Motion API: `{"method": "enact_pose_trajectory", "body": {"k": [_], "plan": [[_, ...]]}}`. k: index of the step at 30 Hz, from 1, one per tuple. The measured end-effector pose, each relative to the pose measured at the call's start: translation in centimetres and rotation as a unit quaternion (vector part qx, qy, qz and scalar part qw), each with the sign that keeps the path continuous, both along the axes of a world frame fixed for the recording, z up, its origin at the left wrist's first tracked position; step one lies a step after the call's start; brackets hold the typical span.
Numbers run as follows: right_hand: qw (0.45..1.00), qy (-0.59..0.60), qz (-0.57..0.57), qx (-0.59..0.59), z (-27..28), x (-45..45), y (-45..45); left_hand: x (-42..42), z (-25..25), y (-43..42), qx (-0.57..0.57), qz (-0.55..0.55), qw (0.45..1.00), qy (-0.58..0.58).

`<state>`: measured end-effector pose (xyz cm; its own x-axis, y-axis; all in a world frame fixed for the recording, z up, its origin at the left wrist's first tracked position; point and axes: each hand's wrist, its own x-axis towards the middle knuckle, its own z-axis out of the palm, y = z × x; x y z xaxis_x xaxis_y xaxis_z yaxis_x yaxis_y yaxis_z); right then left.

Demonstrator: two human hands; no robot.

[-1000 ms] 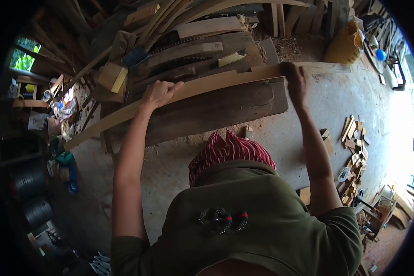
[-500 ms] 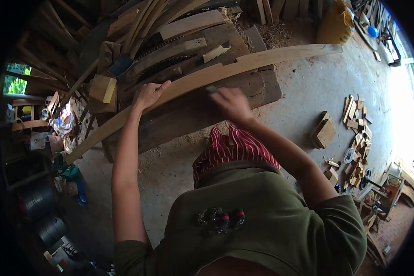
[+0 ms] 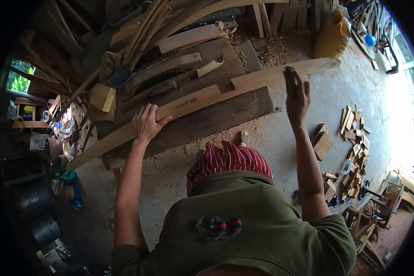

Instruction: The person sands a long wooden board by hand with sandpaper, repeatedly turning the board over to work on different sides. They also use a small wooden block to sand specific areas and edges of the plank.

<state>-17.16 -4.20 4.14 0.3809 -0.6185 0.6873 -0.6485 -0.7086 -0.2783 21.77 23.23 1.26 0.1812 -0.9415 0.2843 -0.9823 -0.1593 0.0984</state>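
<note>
A long, curved wooden beam [image 3: 257,79] lies across the workbench [image 3: 207,115], its right end reaching past the bench edge. A notch and a small rectangular mortise show in its upper face. My left hand [image 3: 148,122] grips the beam left of the mortise, fingers over the far edge and thumb along the near side. Near the beam's right part, my right hand [image 3: 298,99] is raised with a small dark piece [image 3: 290,72] at its fingertips; it looks like folded sandpaper, though its kind is unclear. Whether that piece touches the wood I cannot tell.
Behind the beam lie a yellow-toothed saw blade [image 3: 210,68], curved wood pieces [image 3: 163,69] and a wooden block [image 3: 102,98]. Wood offcuts [image 3: 354,152] are scattered on the floor at right. A yellow sack [image 3: 332,37] stands at the back, near wood shavings [image 3: 271,53].
My right hand has swept rightward along the beam with the dark piece. The beam appears rolled, showing the mortise and notch more fully. My left hand has shifted its hold.
</note>
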Motion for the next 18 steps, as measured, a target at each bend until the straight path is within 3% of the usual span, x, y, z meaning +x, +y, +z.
{"method": "enact_pose_trajectory", "body": {"k": [1, 5, 7, 8, 9, 12, 13, 14, 16, 17, 18], "plan": [[0.993, -0.089, 0.007, 0.072, 0.1, 1.6, -0.1, -0.9, -0.1, 0.6, -0.010, 0.014, 0.999, -0.031], [0.994, -0.003, 0.072, 0.087, 0.8, 4.8, -0.6, -2.1, -0.5, 1.5, 0.013, 0.047, 0.997, -0.065], [0.981, 0.009, 0.180, 0.077, -0.1, 6.7, -0.4, -2.4, -0.4, 1.7, 0.026, 0.079, 0.994, -0.067], [0.976, 0.076, 0.195, 0.058, -0.7, 7.4, 0.5, -2.8, -0.3, 1.4, -0.002, 0.051, 0.998, -0.045], [0.959, 0.110, 0.234, 0.118, -1.4, 7.9, 1.9, -3.0, 0.1, 1.5, -0.028, 0.033, 0.999, -0.032], [0.923, 0.154, 0.329, 0.128, -0.7, 6.2, 6.0, -4.7, -0.3, 0.8, -0.070, 0.046, 0.995, 0.045], [0.908, 0.191, 0.346, 0.141, -2.7, 4.0, 6.2, -5.3, -0.6, 1.0, -0.086, 0.066, 0.994, 0.021], [0.854, 0.254, 0.363, 0.272, -2.0, 2.5, 6.8, -5.5, -1.0, 1.1, -0.105, 0.065, 0.991, 0.049], [0.854, 0.234, 0.411, 0.219, -2.3, -0.9, 5.2, -5.3, -1.2, 1.3, -0.108, 0.091, 0.989, 0.040], [0.898, 0.106, 0.371, 0.213, -1.1, -0.2, 3.7, -4.9, -0.7, 2.2, -0.108, 0.111, 0.987, 0.036], [0.924, -0.022, 0.318, 0.209, -0.4, 0.2, 2.1, -4.4, 0.0, 2.8, -0.204, 0.208, 0.954, 0.062]]}}
